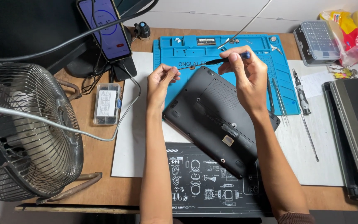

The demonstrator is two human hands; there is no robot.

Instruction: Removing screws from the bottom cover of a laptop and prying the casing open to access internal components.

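The right hand (248, 72) pinches a slim screwdriver (224, 60), its tip toward the left hand (161, 81), whose fingertips are pinched together, likely on a tiny screw. Below lies an overturned black laptop (216, 118) on the blue repair mat (212, 52), mid-bench; unscrewing seems underway, needing steady aim.

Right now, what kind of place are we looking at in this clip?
Probably an electronics repair bench: a blue repair mat lies under an upturned black laptop, the right hand holds a slim screwdriver, and a clear bit case sits nearby.
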